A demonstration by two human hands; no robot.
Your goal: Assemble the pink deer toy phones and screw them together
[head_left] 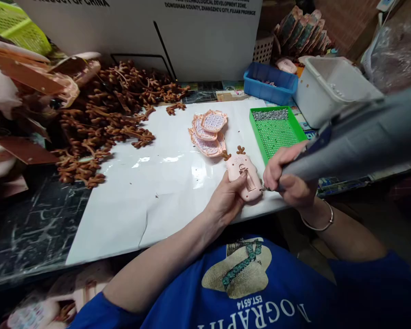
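My left hand (228, 196) is closed round a pink plastic toy phone (238, 167) with brown antlers on its top end. Its back faces up, showing speaker holes and a battery recess. In my right hand (289, 178) is a grey electric screwdriver (356, 137), blurred and tilted up to the right. The tool's tip meets the toy's lower right corner. Just beyond the toy lie several stacked pink keypad panels (208, 132). A green tray (277, 132) holding small silver screws (270, 114) sits behind my right hand.
Brown antler pieces (102, 109) are heaped at the left, beside pink casings (7, 91). A blue bin (270, 84) and a white tub (332, 87) stand at the back right. A large printed carton (205, 45) blocks the rear. White sheeting (123, 210) covers the table.
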